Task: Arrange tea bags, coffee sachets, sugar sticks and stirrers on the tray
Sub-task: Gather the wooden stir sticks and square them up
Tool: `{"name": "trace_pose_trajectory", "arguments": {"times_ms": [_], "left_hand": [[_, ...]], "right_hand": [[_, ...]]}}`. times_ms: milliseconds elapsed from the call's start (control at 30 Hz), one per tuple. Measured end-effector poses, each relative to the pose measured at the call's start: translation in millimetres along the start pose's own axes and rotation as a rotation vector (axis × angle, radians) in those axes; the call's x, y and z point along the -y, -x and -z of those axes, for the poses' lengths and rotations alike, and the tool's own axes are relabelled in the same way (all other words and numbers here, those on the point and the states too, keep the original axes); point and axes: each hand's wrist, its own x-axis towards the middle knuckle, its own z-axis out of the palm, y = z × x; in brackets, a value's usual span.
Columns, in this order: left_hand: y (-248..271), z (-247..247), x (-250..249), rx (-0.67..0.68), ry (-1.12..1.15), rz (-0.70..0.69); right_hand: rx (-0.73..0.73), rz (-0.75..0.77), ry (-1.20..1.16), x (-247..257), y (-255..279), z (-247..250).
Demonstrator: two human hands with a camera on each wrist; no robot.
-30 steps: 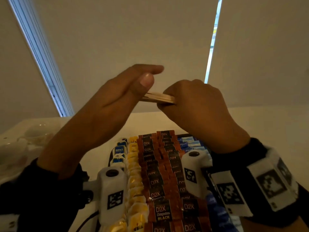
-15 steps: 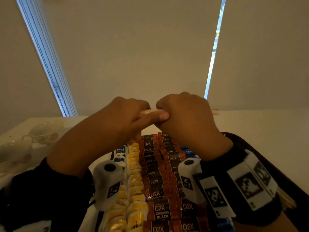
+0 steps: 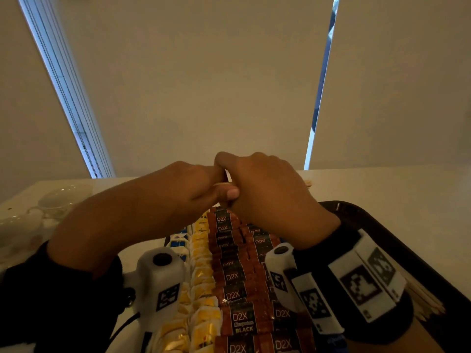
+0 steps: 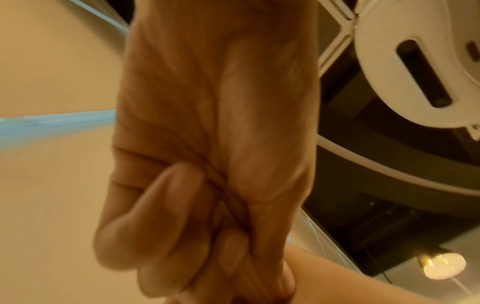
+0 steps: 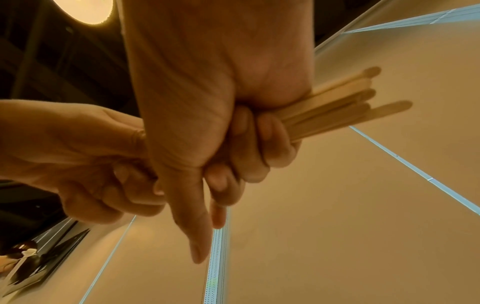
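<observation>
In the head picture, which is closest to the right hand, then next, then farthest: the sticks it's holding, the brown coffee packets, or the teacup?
1. Wooden stirrers: gripped in the right hand itself, the left hand on their other end.
2. Brown coffee sachets: on the tray, just below the hand.
3. Teacup: far left on the table.

A right hand [image 5: 207, 86], seen from the wrist, grips a bundle of flat wooden stirrers [image 5: 337, 105], its fingers [image 5: 259, 148] curled round them while the index finger and thumb point outward. The rounded ends of the stirrers fan out past the heel of the palm. At the bundle's other end, a left hand [image 5: 78, 154] closes round the sticks, touching the right. A round ceiling lamp [image 5: 85, 8] glows above; pale blinds [image 5: 363, 205] with bright gaps fill the background.
</observation>
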Motion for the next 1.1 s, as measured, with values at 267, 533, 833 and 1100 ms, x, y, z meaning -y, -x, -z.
{"name": "trace_pose_trajectory", "arguments": {"times_ms": [267, 533, 833, 1100], "left_hand": [[2.6, 5.2, 6.1, -0.035, 0.119, -0.020], [10.2, 17.0, 24.1, 0.031, 0.385, 0.013], [-7.1, -2.7, 6.8, -0.115, 0.106, -0.005], [-9.0, -5.7, 8.0, -0.268, 0.109, -0.096]], "right_hand": [[-0.048, -0.025, -0.001, -11.3, 2.0, 17.0], [0.084, -0.197, -0.706, -38.7, 16.0, 52.0], [-0.179, -0.581, -0.904, -30.1, -1.4, 18.2], [-0.152, -0.700, -1.225, -26.0, -0.9, 23.8]]}}
